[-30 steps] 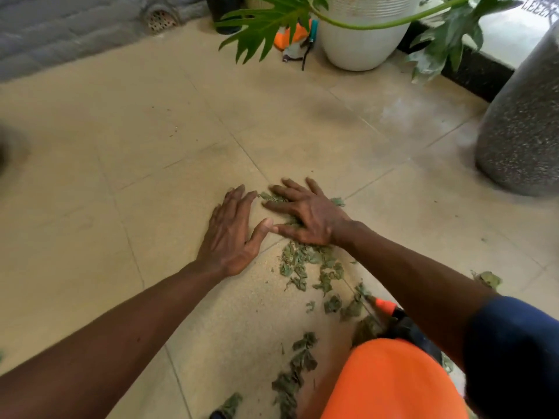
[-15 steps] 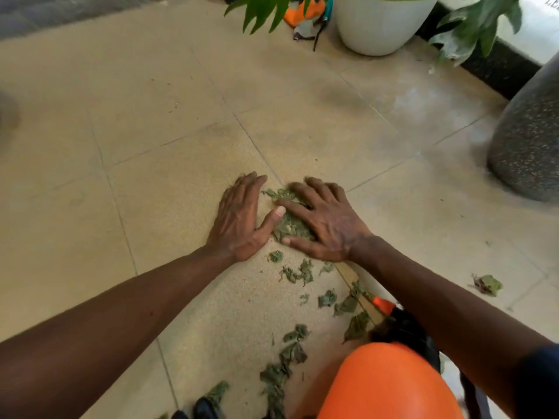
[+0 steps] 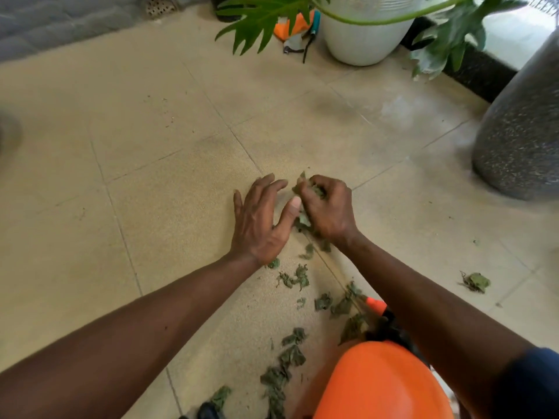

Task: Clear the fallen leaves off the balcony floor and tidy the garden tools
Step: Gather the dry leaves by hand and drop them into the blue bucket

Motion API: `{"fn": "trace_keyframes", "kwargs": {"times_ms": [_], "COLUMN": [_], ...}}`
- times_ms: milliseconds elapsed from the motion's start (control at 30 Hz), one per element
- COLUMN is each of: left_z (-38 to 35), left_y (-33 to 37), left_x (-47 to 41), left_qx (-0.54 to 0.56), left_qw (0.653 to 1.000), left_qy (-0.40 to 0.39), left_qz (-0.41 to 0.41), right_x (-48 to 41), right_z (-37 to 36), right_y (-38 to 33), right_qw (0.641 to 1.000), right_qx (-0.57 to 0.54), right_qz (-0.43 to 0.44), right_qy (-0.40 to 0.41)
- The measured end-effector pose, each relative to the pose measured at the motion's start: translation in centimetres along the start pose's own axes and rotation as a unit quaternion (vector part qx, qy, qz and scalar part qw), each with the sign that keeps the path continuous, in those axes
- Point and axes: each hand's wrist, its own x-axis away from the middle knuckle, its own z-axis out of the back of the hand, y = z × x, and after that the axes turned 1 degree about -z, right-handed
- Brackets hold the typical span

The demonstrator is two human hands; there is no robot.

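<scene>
Beige tiled floor point(image 3: 157, 140) with scattered leaves point(image 3: 292, 355), white pot point(image 3: 363, 40).

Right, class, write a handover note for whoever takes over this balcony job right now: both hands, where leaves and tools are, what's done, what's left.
Right hand grips a bunch of leaves; left hand open, flat on the floor beside it.
Loose leaves trail toward the person; a stray leaf lies apart, to the right.
Garden tools lie by the white pot.
Done: one bunch gathered. Left: remaining leaves, tools.
</scene>
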Motion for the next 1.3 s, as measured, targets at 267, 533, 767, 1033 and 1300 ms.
{"fn": "trace_keyframes", "kwargs": {"times_ms": [267, 533, 767, 1033, 1300], "left_z": [1.6, 5.1, 8.9, 9.6, 6.6], "left_y": [12.8, 23.1, 36.1, 51.3, 63.2], "left_x": [0.2, 1.2, 5.4, 17.4, 37.6], "left_qx": [0.546, 0.691, 0.721, 0.765, 0.707], "left_qw": [0.79, 0.687, 0.679, 0.585, 0.521], "left_qy": [0.029, 0.0, -0.061, -0.236, -0.435], "left_qz": [0.279, 0.225, 0.127, 0.13, 0.197], "right_x": [3.7, 6.5, 11.5, 25.6, 48.7], "right_z": [1.4, 8.6, 19.6, 32.7, 42.8], "right_y": [-8.2, -15.3, -23.5, -31.2, -34.6], "right_qw": [0.862, 0.878, 0.866, 0.841, 0.732], "right_qx": [-0.45, -0.436, -0.394, -0.243, -0.188], "right_qz": [-0.2, -0.031, 0.061, 0.047, -0.065], "right_qy": [0.123, 0.197, 0.302, 0.481, 0.651]}}
